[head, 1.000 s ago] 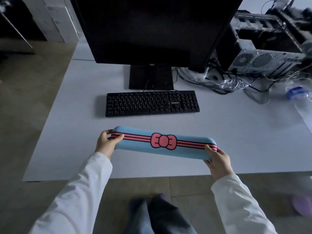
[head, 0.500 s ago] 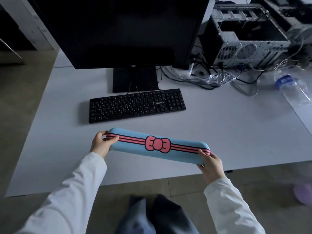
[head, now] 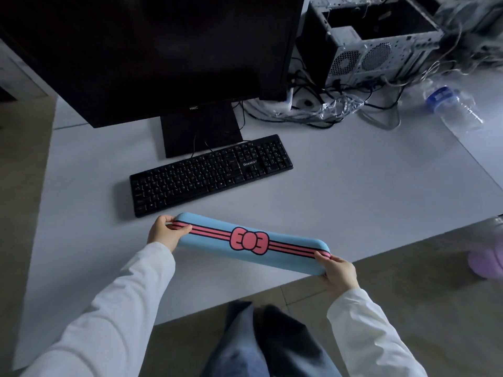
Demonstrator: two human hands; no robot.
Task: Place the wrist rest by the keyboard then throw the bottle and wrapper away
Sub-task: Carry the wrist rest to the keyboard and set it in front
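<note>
From my head view, my left hand (head: 166, 235) and right hand (head: 339, 273) each have the fingers closed on one end of the wrist rest (head: 250, 242), which I hold above the bench (head: 353, 191), not yet put down. The keyboard (head: 211, 174) lies just beyond my left fingers. The bottle (head: 454, 107) and the wrapper (head: 337, 107) are far beyond my right fingers, both untouched, so I judge all steps remain.

Dim, cool, low-contrast light; overall underexposed. Monitor (head: 152, 50) screen reads near-black, no detail. Soft shadow left of the keyboard (head: 209, 174) on the white desk (head: 353, 191); light seems to come from the upper right. Small glints on the clear wrapper (head: 337, 107) and bottle (head: 454, 104). Wide-angle bending of desk edges toward frame borders. Trousers (head: 272, 344) at bottom and purple object (head: 487, 261) at right edge are blurred.
</note>
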